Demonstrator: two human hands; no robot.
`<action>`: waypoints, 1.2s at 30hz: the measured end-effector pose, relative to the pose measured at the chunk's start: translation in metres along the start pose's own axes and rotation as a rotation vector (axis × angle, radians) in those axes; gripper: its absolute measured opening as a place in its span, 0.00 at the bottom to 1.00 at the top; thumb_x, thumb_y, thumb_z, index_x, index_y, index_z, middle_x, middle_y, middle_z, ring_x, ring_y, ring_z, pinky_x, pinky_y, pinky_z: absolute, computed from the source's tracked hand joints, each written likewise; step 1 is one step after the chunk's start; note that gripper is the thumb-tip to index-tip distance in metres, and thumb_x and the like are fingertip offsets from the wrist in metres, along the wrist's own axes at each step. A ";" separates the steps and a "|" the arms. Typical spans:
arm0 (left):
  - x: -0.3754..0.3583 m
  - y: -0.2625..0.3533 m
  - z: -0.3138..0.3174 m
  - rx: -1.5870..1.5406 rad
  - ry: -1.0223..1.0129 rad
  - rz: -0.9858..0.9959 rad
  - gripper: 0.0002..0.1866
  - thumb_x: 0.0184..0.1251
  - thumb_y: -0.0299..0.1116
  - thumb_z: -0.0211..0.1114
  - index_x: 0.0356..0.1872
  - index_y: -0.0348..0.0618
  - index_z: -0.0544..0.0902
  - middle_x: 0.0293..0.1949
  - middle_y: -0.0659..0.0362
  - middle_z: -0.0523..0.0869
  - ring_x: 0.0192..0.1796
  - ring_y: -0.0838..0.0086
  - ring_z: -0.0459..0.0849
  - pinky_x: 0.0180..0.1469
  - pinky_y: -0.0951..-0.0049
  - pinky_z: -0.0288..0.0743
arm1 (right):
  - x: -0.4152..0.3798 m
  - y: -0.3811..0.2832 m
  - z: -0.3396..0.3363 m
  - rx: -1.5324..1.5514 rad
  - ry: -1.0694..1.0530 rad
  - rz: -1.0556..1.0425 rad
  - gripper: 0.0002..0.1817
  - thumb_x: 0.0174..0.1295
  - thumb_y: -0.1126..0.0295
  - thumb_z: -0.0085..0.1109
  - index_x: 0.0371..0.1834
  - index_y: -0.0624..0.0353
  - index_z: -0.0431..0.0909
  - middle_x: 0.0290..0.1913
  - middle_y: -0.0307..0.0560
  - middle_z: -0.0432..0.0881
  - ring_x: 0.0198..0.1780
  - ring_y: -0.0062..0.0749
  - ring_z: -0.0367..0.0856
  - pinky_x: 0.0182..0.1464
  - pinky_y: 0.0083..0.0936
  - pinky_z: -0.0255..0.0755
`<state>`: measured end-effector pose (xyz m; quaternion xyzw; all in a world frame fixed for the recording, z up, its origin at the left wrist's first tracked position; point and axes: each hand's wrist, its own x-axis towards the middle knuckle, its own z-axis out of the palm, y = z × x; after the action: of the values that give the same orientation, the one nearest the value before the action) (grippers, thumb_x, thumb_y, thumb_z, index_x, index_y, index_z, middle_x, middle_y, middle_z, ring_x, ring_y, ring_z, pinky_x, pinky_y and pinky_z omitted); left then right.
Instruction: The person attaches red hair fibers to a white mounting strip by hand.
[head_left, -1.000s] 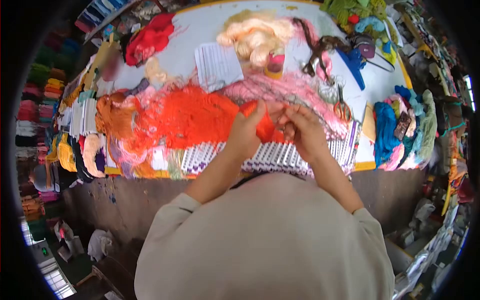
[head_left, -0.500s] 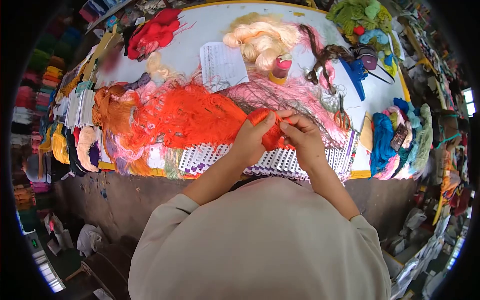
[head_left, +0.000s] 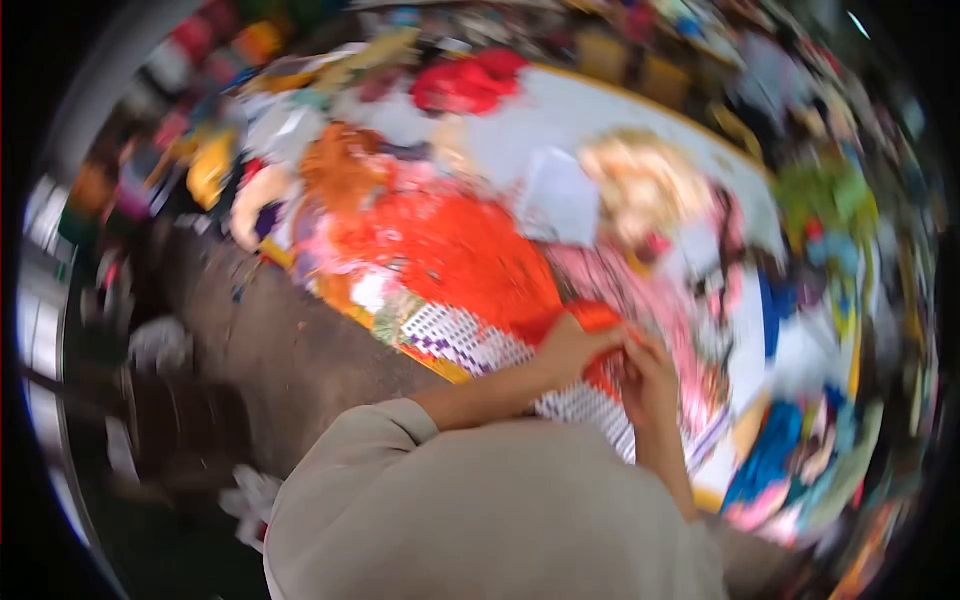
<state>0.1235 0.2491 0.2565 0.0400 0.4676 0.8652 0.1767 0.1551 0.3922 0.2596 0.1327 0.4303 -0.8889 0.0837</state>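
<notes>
Blur from camera motion softens the whole view. A large mass of orange-red thread (head_left: 470,255) lies across the table and runs up to both hands. My left hand (head_left: 572,350) is closed around its near end, a gathered bunch. Close beside it, my right hand (head_left: 648,368) pinches strands of the same thread, fingertips nearly meeting the left hand. White cards with rows of holes (head_left: 465,335) lie beneath along the table's near edge. Pink thread (head_left: 640,300) spreads just beyond the hands.
A white sheet of paper (head_left: 558,195) and cream skeins (head_left: 645,180) lie farther back. Red yarn (head_left: 468,82) is at the far edge, rust-brown thread (head_left: 340,165) at left. Blue skeins (head_left: 768,450) sit at the right corner, green yarn (head_left: 825,200) above them.
The view has swung and tilted, so the table now slants down to the right and appears blurred. Both hands stay together on the orange-red thread.
</notes>
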 end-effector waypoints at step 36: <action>-0.046 -0.020 -0.020 -0.210 -0.042 -0.051 0.17 0.71 0.41 0.60 0.51 0.37 0.77 0.25 0.60 0.83 0.27 0.77 0.81 0.31 0.75 0.74 | -0.035 0.004 -0.073 -0.451 -0.162 0.231 0.11 0.70 0.60 0.55 0.31 0.49 0.69 0.18 0.29 0.61 0.17 0.15 0.59 0.19 0.16 0.56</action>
<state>0.1667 0.2275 0.2327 0.0276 0.3716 0.9035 0.2118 0.2011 0.4484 0.2239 0.0875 0.5913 -0.7629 0.2463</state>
